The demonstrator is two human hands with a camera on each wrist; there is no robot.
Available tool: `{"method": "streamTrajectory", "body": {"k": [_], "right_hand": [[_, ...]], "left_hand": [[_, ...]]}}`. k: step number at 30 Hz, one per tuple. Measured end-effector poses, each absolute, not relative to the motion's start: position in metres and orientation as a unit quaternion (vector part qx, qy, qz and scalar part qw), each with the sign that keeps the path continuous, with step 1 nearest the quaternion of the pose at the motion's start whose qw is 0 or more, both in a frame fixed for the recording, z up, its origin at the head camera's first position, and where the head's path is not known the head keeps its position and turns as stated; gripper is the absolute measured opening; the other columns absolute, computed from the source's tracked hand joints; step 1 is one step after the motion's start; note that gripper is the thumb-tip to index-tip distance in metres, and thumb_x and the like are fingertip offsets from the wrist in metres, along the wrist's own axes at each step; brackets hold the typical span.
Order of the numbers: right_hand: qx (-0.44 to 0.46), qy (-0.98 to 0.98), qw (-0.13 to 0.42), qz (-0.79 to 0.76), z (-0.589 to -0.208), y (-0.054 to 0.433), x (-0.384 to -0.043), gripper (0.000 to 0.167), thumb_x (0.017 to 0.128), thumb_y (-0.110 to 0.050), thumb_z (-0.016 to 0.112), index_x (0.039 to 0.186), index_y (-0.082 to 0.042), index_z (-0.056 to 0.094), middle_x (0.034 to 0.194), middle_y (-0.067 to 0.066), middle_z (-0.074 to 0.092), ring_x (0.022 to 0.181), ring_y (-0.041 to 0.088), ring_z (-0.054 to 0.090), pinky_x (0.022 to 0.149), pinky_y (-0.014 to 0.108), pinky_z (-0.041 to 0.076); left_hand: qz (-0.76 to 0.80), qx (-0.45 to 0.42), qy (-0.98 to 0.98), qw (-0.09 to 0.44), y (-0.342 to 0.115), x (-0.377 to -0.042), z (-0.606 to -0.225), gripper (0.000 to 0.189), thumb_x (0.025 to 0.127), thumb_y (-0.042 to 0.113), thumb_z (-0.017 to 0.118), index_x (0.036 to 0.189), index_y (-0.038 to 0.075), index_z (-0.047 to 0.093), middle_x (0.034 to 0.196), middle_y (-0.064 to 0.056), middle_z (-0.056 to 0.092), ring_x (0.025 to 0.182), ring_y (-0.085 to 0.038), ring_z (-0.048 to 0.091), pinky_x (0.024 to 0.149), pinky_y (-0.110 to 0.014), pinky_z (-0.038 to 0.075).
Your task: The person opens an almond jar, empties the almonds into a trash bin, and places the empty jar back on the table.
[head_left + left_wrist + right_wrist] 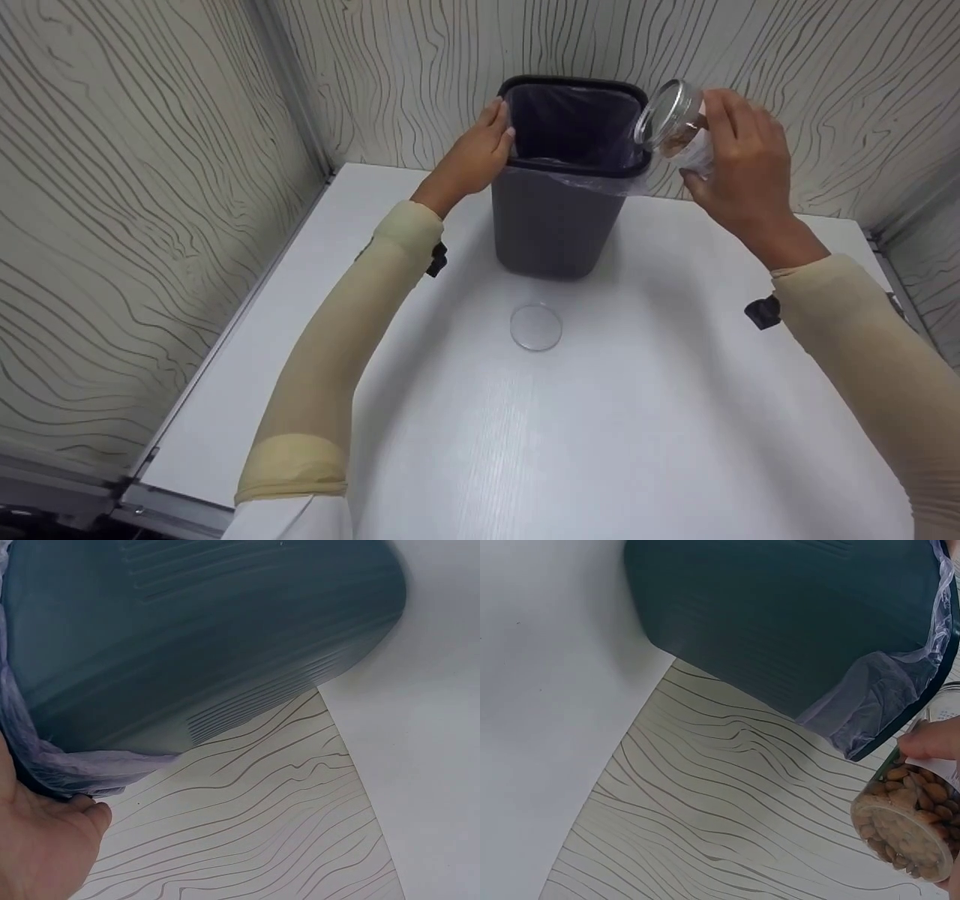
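Note:
A dark grey trash bin [551, 225] with a thin purplish liner [90, 769] folded over its rim stands at the back of the table. My left hand [476, 154] grips the bin's left rim. In my right hand [750, 161] is a clear jar [671, 124], held tilted with its uncovered mouth right at the bin's right rim. Brown almonds [919, 802] lie inside the jar, seen through its wall in the right wrist view. A white label [697, 154] is partly covered by my fingers.
A clear round lid [536, 327] lies flat on the white table [585, 435] in front of the bin. Panels with a wavy line pattern [397, 82] stand behind and at both sides. A metal frame [285, 82] runs along the left corner.

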State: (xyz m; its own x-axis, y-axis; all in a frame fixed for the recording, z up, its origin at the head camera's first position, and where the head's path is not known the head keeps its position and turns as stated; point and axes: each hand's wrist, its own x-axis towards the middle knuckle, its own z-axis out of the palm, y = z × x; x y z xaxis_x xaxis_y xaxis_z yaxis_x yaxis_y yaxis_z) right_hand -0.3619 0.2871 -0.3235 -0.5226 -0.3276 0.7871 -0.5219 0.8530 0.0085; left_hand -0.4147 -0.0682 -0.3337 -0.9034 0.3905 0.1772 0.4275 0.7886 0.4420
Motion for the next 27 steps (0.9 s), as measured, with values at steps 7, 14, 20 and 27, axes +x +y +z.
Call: {"method": "streamTrajectory", "body": {"k": [7, 14, 20, 27], "right_hand": [[0.249, -0.861, 0.424, 0.127, -0.3249, 0.2833, -0.3627, 0.087, 0.069, 0.003, 0.084, 0.148, -0.004, 0.048, 0.139, 0.020, 0.055, 0.127, 0.044, 0.050, 0.109, 0.057, 0.037], [0.260, -0.859, 0.422, 0.125, -0.3228, 0.2811, -0.3642, 0.084, 0.072, 0.007, 0.081, 0.148, -0.005, 0.047, 0.140, 0.020, 0.054, 0.128, 0.044, 0.048, 0.111, 0.056, 0.034], [0.266, -0.860, 0.416, 0.126, -0.3213, 0.2814, -0.3645, 0.084, 0.072, 0.009, 0.081, 0.148, -0.006, 0.048, 0.140, 0.019, 0.054, 0.130, 0.043, 0.046, 0.112, 0.056, 0.033], [0.270, -0.860, 0.414, 0.124, -0.3215, 0.2814, -0.3643, 0.086, 0.072, 0.010, 0.082, 0.148, -0.006, 0.047, 0.141, 0.020, 0.053, 0.129, 0.043, 0.046, 0.112, 0.056, 0.031]], "left_hand": [[-0.245, -0.221, -0.943, 0.040, -0.0699, -0.4150, -0.3357, 0.061, 0.113, 0.037, 0.019, 0.161, 0.002, 0.004, 0.170, -0.011, -0.003, 0.156, -0.018, 0.000, 0.123, -0.028, 0.009], [-0.244, -0.222, -0.943, 0.043, -0.0703, -0.4143, -0.3356, 0.061, 0.113, 0.036, 0.019, 0.161, 0.002, 0.005, 0.170, -0.011, -0.003, 0.156, -0.019, -0.001, 0.124, -0.029, 0.009], [-0.247, -0.223, -0.942, 0.048, -0.0691, -0.4136, -0.3355, 0.060, 0.113, 0.034, 0.020, 0.161, 0.001, 0.006, 0.170, -0.012, -0.001, 0.156, -0.020, 0.000, 0.124, -0.029, 0.008], [-0.243, -0.221, -0.944, 0.041, -0.0685, -0.4143, -0.3360, 0.060, 0.113, 0.035, 0.018, 0.161, 0.001, 0.004, 0.170, -0.012, -0.002, 0.156, -0.019, -0.001, 0.124, -0.028, 0.008]]}}
